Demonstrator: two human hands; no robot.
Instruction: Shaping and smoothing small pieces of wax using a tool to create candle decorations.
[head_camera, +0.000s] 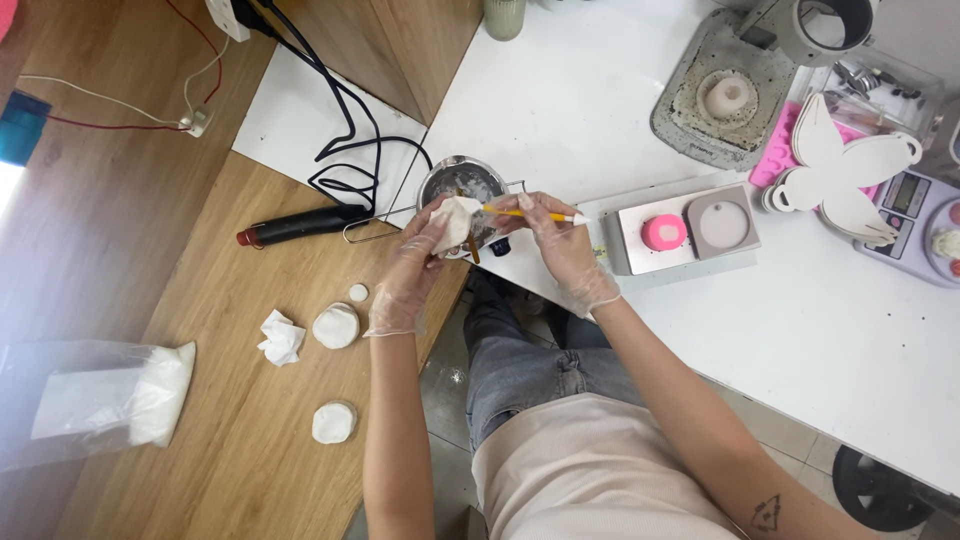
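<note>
- I see the gloved left hand (425, 245) closed in a grip around a small white shell-shaped piece (456, 221), held up just over the desk edge.
- The gloved right hand (555, 232) pinches a thin yellow-handled brush (530, 213), with one end reaching the white piece.
- Right behind the hands sits a small metal pot (462, 183) with a wire handle, partly hidden by the white piece and the fingers.
- Left of the pot lies a black tool with a red tip (300, 224); its black cable (345, 150) loops across a white board.
- On the wooden desk (230, 440) by the left forearm lie two round white discs (336, 325), a tiny white disc (358, 292) and a crumpled white tissue (281, 338).
- Farther left lies a clear plastic bag of white powder (110, 400).
- To the right, on the white desk (800, 340), a flat grey tray carries a pink round mould (664, 232) and a pale round piece (723, 222).
- Beyond it are a white butterfly cutout (850, 170), a pink mould sheet beneath it, a small digital scale (915, 215) and a stained grey slab (720, 95).
- Nothing lies between the two hands except the piece and the brush.
</note>
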